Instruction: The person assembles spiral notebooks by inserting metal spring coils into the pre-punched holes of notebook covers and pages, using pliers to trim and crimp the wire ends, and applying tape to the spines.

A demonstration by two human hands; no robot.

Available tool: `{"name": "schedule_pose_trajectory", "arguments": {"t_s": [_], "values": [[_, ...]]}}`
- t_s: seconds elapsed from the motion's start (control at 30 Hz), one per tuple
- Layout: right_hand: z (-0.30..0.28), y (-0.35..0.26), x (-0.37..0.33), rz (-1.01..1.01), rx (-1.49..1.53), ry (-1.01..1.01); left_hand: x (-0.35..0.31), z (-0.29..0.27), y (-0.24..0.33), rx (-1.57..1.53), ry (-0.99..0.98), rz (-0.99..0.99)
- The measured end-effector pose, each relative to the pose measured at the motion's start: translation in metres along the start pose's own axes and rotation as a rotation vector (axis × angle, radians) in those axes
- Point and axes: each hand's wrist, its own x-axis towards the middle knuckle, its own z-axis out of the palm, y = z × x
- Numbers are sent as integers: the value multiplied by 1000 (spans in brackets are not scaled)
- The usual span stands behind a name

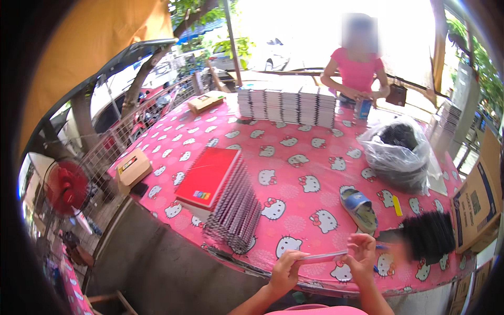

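Note:
Close to the table's front edge, my left hand (286, 269) grips one end of a thin notebook (321, 258), which I see almost edge-on. My right hand (362, 261) is at its other end, fingers curled in against it; the exact contact is partly hidden. Left of my hands stands a tall stack of spiral notebooks (210, 178) with a red cover on top. Beyond my right hand lie a blue slipper (359, 206) and a bundle of black binding coils (429, 236). A small blue item (382, 247) is by my right fingers, with a reddish blur next to it.
A pink patterned cloth (283, 184) covers the table. Rows of stacked notebooks (286, 106) line the far side, near a person in pink (357, 71). At right are a plastic bag (396, 157) of black material, a yellow strip (397, 206) and a carton (475, 197); at left, a small box (134, 167).

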Motion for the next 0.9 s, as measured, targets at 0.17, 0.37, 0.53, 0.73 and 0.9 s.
{"name": "schedule_pose_trajectory", "arguments": {"t_s": [0.17,0.37,0.53,0.73,0.9], "values": [[-34,36,-13,230,-237,-353,17,7,-4,60,-33,85],[2,40,-25,399,-170,-325,-8,17,-22,265,-54,-35],[-4,37,-21,374,-189,-263,23,-11,38,157,90,81],[-7,44,-25,411,-221,-296,21,-74,135,-612,9,810],[-10,45,-31,252,-387,-292,13,14,22,451,-3,8]]}}
